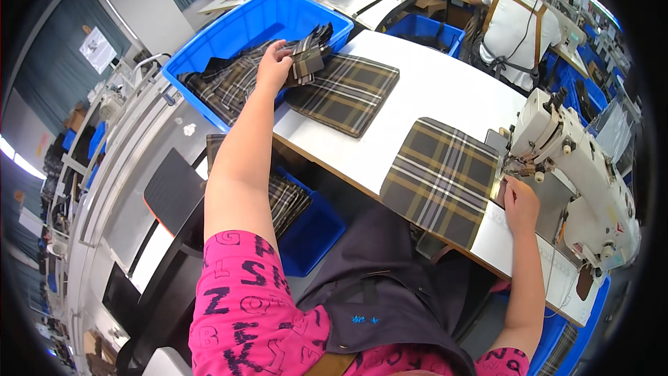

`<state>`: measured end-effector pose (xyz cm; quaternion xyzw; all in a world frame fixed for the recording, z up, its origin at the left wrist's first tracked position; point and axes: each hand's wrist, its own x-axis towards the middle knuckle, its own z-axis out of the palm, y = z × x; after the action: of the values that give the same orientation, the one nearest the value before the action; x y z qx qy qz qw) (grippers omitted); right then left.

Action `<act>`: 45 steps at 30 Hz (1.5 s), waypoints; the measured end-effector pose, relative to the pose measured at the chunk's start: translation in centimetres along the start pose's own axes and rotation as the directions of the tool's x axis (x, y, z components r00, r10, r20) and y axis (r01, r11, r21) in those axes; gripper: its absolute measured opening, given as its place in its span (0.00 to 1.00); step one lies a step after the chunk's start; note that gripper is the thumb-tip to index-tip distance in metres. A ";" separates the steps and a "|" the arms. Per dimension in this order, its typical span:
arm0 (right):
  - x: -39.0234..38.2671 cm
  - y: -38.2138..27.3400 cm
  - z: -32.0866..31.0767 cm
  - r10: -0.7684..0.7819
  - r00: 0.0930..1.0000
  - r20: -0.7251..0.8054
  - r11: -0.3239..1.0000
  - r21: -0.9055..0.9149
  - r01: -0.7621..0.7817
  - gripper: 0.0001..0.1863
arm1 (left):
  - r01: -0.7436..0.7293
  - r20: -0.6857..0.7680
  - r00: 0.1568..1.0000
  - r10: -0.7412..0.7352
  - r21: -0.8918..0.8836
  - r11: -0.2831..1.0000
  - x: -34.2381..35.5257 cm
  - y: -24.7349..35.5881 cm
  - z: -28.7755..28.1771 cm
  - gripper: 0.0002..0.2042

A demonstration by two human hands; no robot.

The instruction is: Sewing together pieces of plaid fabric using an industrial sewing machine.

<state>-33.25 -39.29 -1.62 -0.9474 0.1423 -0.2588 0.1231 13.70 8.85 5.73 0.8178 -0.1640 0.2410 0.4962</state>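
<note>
My left hand reaches out to the blue bin at the far left. Its fingers are closed on a small folded plaid fabric piece. Beneath it, more dark plaid pieces are heaped in the bin. A plaid panel with rounded corners lies just right of that hand. Another plaid panel lies flat nearer me, its right edge at the sewing machine. Close to the needle area, my right hand has its fingers bent together by the panel's edge; what they pinch is hidden.
The blue bin overlaps the far left of the white table. Below the table's front edge, a lower blue bin holds stacked plaid pieces. A co-worker sits beyond the table, facing away, beside another blue bin.
</note>
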 end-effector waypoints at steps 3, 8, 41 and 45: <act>-0.3 0.4 -0.2 0.033 0.999 0.024 0.998 -0.049 -0.032 0.12 | 0.117 0.146 0.984 -0.099 -0.122 0.986 -0.5 1.5 1.4 0.20; -0.2 0.1 -0.2 0.017 1.000 0.006 0.998 -0.066 -0.016 0.12 | 0.064 0.024 0.997 -0.068 0.123 0.990 0.7 2.0 0.2 0.13; -0.1 0.3 0.2 -0.028 1.000 -0.001 0.988 -0.151 0.027 0.12 | -0.189 0.363 0.926 0.102 0.213 0.959 -8.3 8.4 0.8 0.10; -0.3 0.2 0.3 -0.044 0.999 -0.012 0.985 -0.167 0.041 0.12 | -0.149 0.318 0.943 0.095 0.148 0.978 -8.6 7.7 0.9 0.10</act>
<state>-33.40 -39.35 -2.08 -0.9552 0.1443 -0.2560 0.0368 2.86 4.85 6.23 0.8730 -0.2689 0.1535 0.3769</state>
